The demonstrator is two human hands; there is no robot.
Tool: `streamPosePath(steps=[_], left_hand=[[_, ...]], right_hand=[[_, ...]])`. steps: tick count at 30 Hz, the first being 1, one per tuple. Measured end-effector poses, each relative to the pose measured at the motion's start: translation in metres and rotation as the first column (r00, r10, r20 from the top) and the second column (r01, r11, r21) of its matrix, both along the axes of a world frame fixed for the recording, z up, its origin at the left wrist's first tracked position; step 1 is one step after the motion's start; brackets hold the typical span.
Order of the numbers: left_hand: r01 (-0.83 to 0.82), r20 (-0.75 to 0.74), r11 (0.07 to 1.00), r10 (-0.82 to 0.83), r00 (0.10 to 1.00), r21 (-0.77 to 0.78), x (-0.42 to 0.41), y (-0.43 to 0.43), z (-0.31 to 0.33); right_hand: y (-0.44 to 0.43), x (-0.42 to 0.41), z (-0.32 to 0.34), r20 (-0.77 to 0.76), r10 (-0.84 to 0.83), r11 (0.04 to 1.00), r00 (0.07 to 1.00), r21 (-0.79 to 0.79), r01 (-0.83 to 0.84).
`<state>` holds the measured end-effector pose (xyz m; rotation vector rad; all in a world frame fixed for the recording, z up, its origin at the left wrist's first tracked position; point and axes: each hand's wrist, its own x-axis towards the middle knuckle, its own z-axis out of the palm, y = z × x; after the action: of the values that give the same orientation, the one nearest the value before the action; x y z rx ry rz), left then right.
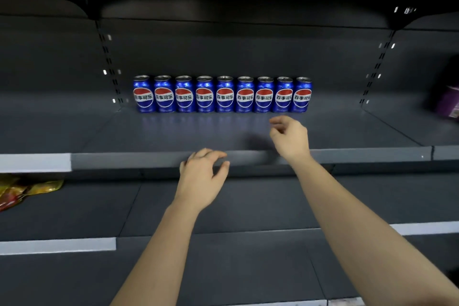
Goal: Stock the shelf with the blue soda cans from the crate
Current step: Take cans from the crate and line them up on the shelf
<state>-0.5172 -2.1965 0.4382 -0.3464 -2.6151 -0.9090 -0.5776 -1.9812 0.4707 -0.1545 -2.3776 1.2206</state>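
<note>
Nine blue soda cans (222, 94): upright, side by side in one row, frame centre, at the back of the shelf (173, 131). Free space lies right of the last can. My right grip (289, 136): loosely curled, empty, just before the row's right end, the nearer. My left grip (202, 176): relaxed, empty, at the shelf's front lip. Crate: out of view. Purple package (449, 104), right edge: cut off, blurred.

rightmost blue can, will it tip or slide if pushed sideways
The rightmost blue can stands upright, taller than wide, so a high push probably tips it. The shelf looks glossy, so a low push likely slides it.
</note>
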Motion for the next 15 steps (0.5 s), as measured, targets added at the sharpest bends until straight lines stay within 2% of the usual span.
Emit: streamPosePath(steps=[7, 15], left_hand=[[-0.061, 0.132, 0.993, 0.074, 0.989, -0.099, 0.066, -0.107, -0.027], [-0.065, 0.265, 0.983, 0.11, 0.958, -0.171, 0.126, -0.178, -0.072]], right_hand=[[-0.096, 0.075, -0.039, -0.038, 0.007, 0.999, 0.999, -0.039, -0.009], [-0.16, 0.16, -0.116, 0.253, 0.017, 0.988, 0.967, -0.155, 0.023]])
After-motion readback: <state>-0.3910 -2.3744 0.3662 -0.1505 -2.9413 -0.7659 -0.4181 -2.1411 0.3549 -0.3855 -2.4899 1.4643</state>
